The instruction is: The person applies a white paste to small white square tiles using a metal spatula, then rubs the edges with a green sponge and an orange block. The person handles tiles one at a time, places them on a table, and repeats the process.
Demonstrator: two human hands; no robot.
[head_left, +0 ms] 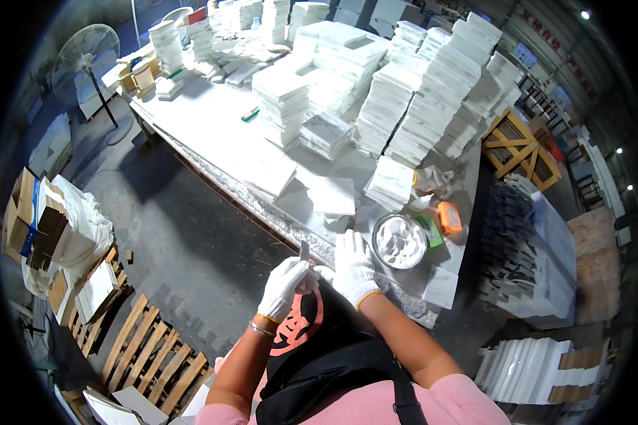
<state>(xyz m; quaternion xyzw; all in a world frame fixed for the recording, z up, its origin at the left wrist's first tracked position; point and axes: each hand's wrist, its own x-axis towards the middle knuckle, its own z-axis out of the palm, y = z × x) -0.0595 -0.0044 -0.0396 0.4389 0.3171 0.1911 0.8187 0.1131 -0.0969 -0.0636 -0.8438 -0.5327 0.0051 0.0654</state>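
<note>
In a white knit glove, my left hand (pixel 283 289) is closed around a small flat grey piece (pixel 304 250) that sticks up past the fingers; its kind is unclear. My right hand (pixel 352 268), gloved alike, lies with its fingers stretched out at the table's front edge, its thumb pointing toward the left hand. Just beyond the right fingers rest a white marble tile (pixel 332 195) and a smaller stone piece (pixel 337 223). To the right stands a round bowl (pixel 376 256) with white lumpy material inside.
Stacks of marble tiles (pixel 280 106) crowd the table (pixel 191 117). Beside the bowl lie a green packet (pixel 429 231), an orange box (pixel 449 217) and a short tile stack (pixel 390 182). A pallet (pixel 152 354) and boxes (pixel 46 219) stand left, a fan (pixel 88 57) behind.
</note>
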